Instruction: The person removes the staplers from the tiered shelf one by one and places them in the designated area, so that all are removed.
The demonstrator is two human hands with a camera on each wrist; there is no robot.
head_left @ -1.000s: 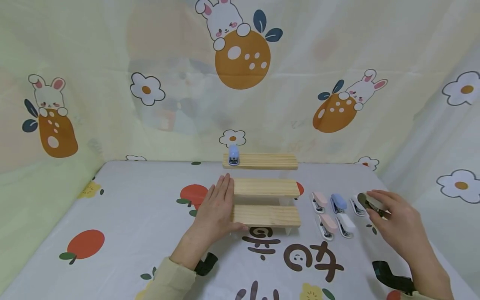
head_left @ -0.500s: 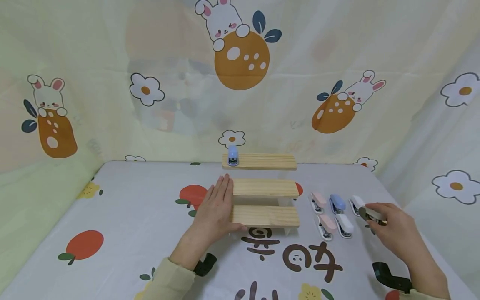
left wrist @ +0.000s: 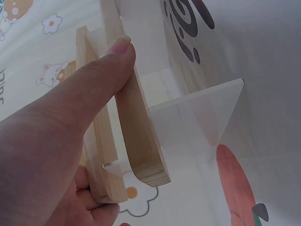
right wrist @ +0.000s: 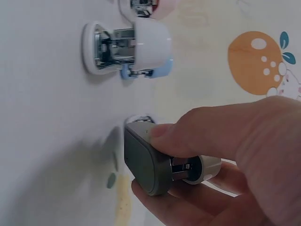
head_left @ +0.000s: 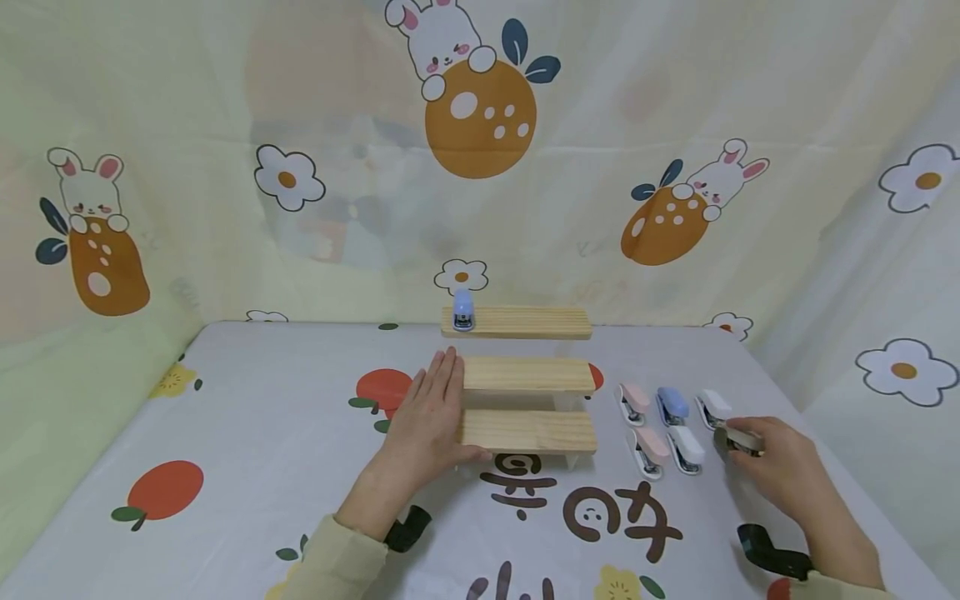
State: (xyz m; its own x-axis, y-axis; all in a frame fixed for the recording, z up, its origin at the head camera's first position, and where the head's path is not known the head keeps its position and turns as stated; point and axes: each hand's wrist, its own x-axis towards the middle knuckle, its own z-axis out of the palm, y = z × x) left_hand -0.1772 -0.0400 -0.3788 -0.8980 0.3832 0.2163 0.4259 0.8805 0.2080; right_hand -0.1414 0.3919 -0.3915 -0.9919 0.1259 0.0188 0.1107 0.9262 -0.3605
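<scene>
My left hand (head_left: 423, 417) lies along the left end of a three-tier wooden rack (head_left: 528, 432). In the left wrist view its thumb presses the front board (left wrist: 136, 136), while the other fingers bend at the end of the board behind. On the rack's top board stands a blue mini stapler (head_left: 462, 311). My right hand (head_left: 780, 458) holds a grey-green mini stapler (head_left: 742, 441) on its side, low over the table. Its dark base (right wrist: 146, 160) faces left in the right wrist view. Just behind it stands a white stapler (head_left: 714, 405).
Left of my right hand stand two pink staplers (head_left: 651, 448), a blue stapler (head_left: 673, 403) and another white stapler (head_left: 686, 450). Clear supports (left wrist: 202, 108) hold up the rack's boards. A patterned curtain (head_left: 360, 233) hangs behind the table.
My right hand has moved the grey-green stapler down and slightly nearer me, uncovering more of the white stapler behind it. The left hand stays on the rack.
</scene>
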